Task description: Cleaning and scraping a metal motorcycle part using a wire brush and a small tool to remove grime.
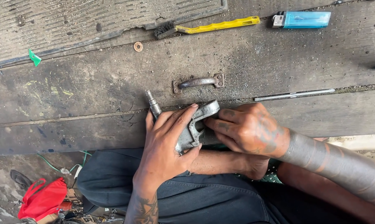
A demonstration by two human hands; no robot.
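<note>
Fig.: my left hand (164,143) wraps the grey cast-metal part w/ threaded stud (187,126), pressed to the worn wooden bench (92,95) edge; right hand (247,128) closed, fingertips pinching its arm. Best kept braced vs. bench, grip firm, so it won't twist.

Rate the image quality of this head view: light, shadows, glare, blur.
Head view: soft, even daylight, with only faint shadows under the left hand and right hand; mild sheen, no harsh glare, on the grey metal part and the blue lighter; the wooden bench is sharp across the centre, with no visible motion blur; slight wide-angle bowing shows along the plank edges.
</note>
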